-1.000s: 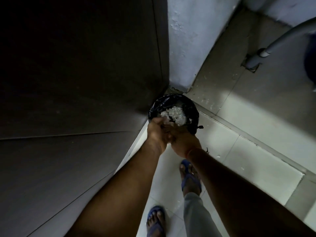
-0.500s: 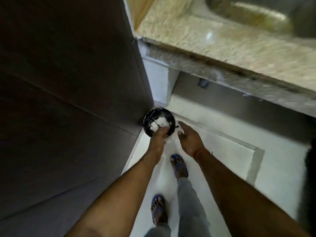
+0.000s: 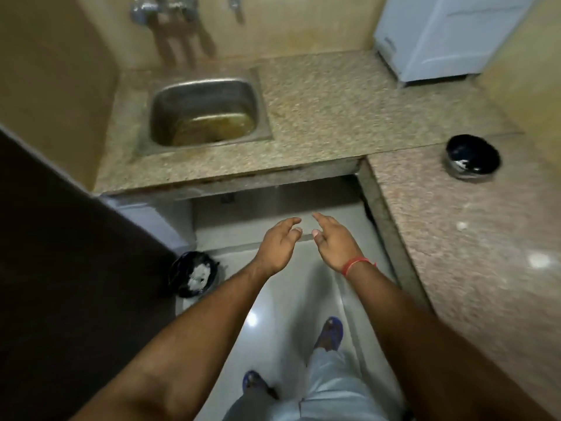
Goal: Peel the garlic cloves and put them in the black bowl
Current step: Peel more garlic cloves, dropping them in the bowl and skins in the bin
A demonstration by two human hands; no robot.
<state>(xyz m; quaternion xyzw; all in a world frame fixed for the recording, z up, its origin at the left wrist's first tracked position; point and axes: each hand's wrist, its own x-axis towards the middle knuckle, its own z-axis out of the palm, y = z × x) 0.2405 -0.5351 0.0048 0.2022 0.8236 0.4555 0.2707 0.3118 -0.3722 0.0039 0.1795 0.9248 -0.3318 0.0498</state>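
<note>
The black bowl stands on the granite counter at the right, with a few pale pieces inside. A black-lined bin holding white garlic skins sits on the floor at the lower left, beside a dark door. My left hand and my right hand hover side by side above the floor in front of the counter, fingers relaxed and holding nothing. A red thread circles my right wrist. Both hands are well away from the bowl and the bin.
A steel sink with murky water is set in the counter straight ahead, taps above it. A white appliance stands at the back right. The counter turns along the right side. My feet in blue sandals stand on the tiled floor.
My hands were together over the bin of skins; now they have lifted away, empty. The view has swung up from the floor to the sink and counter.
</note>
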